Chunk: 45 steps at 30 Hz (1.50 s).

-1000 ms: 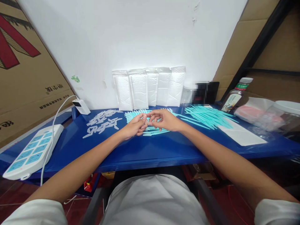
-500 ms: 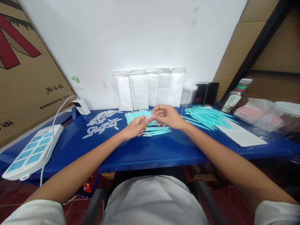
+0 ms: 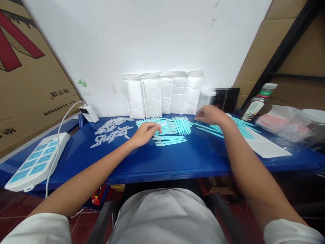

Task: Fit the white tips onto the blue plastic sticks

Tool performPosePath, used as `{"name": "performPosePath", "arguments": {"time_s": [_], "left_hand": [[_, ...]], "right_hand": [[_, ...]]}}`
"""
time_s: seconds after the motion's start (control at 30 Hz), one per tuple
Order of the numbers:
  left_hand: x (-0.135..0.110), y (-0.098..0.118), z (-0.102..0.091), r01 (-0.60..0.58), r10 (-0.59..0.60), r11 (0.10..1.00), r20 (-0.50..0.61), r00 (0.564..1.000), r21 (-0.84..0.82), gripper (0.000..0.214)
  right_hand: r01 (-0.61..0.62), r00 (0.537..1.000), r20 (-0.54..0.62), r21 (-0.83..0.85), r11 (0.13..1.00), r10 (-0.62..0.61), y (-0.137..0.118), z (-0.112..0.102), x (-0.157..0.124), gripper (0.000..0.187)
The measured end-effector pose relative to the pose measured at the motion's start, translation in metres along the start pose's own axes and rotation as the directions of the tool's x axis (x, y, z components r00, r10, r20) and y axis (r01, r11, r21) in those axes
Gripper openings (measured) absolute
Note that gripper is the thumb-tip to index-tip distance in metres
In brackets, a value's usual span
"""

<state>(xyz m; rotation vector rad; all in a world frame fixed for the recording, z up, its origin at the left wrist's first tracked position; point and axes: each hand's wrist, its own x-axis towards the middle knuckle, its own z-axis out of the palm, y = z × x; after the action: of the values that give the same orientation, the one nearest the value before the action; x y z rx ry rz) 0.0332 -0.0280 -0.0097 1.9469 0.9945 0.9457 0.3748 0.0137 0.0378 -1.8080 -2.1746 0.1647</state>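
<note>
Here, the left hand pinches a translucent piece by turquoise sticks at twelve; at one, the right hand half-curls, contents unclear to me. Chinese characters mark the cardboard carton at ten o'clock.

A row of white padded envelopes stands against the white wall, at the back of the blue worktop. Just right of the envelopes is a clear jar, with a black object, partly pixelated, beyond it. Well to the right of the envelopes come a white-capped bottle, a clear bag showing something pink, and a white-lidded tub. Left of the envelopes sits a small white charger; its white cable crosses a power strip with blue sockets, nearer the front than the envelopes. Leftmost from the envelopes rises a printed cardboard box.
</note>
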Motion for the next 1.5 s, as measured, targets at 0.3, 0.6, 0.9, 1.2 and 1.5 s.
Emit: {"name": "performPosePath", "arguments": {"time_s": [0.3, 0.6, 0.9, 1.2, 1.5], "left_hand": [[0.003, -0.002, -0.01, -0.072, 0.069, 0.976, 0.022, 0.997, 0.203, 0.046], [0.002, -0.002, -0.012, -0.106, 0.083, 0.97, 0.112, 0.99, 0.218, 0.05], [0.002, 0.0, -0.011, -0.148, 0.111, 0.959, 0.158, 0.981, 0.243, 0.051], [0.0, 0.0, -0.01, -0.169, 0.12, 0.956, 0.207, 0.971, 0.24, 0.049], [0.0, 0.001, -0.01, -0.185, 0.134, 0.954, 0.217, 0.967, 0.236, 0.049]], "right_hand": [[-0.154, 0.862, 0.452, -0.201, 0.967, 0.231, 0.046, 0.001, 0.008, 0.02], [0.172, 0.871, 0.335, 0.478, 0.861, -0.36, -0.013, -0.007, -0.009, 0.028], [0.213, 0.866, 0.218, 0.654, 0.726, -0.45, -0.053, 0.002, -0.02, 0.039], [0.238, 0.842, 0.215, 0.675, 0.699, -0.495, -0.064, 0.011, -0.023, 0.037], [0.277, 0.863, 0.152, 0.656, 0.702, -0.482, -0.062, 0.005, -0.023, 0.035]]}}
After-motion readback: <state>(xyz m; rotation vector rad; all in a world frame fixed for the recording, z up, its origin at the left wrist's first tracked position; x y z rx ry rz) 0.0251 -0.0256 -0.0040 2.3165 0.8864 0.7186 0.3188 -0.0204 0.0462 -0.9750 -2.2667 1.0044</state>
